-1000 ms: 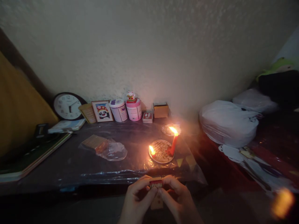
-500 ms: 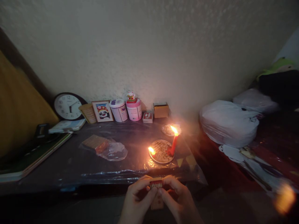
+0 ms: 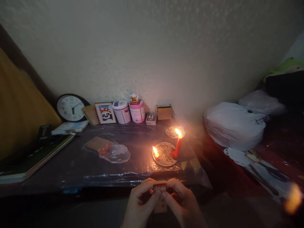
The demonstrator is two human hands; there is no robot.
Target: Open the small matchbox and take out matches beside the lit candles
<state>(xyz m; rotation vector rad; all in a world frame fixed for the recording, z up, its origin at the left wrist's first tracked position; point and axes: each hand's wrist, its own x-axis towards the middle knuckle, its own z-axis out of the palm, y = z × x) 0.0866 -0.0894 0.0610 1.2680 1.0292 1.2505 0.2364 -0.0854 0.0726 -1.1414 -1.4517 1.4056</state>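
As I look down past the near edge of the table (image 3: 140, 136), my left grip (image 3: 142, 202) and my right grip (image 3: 182, 201) are both narrow, pinching a small matchbox (image 3: 161, 207) between them. My left grip has one side of it, my right grip the other, and a row of red-headed matches (image 3: 160, 187) shows upright in the opening.

Just beyond, on the dark plastic sheet (image 3: 104, 175) covering the table, sits a round plate (image 3: 165, 165) scattered with dark bits. On its right side a tall red candle (image 3: 178, 147) burns, leaning slightly; at its left rim burns a much shorter candle (image 3: 156, 157). Behind the plate lies a shallow dish (image 3: 171, 133). Well to the left, a crumpled clear wrapper (image 3: 118, 153) lies against a flat brown piece (image 3: 95, 144).

Along the wall (image 3: 152, 57) I see a round clock (image 3: 72, 108), a framed panda picture (image 3: 105, 113), a white tin (image 3: 122, 113), a pink tin (image 3: 137, 113) with a cat figurine (image 3: 134, 98) on top, a small red-and-white box (image 3: 151, 119) and a brown open box (image 3: 164, 113). Off to the right sits a bulging white bag (image 3: 234, 126).
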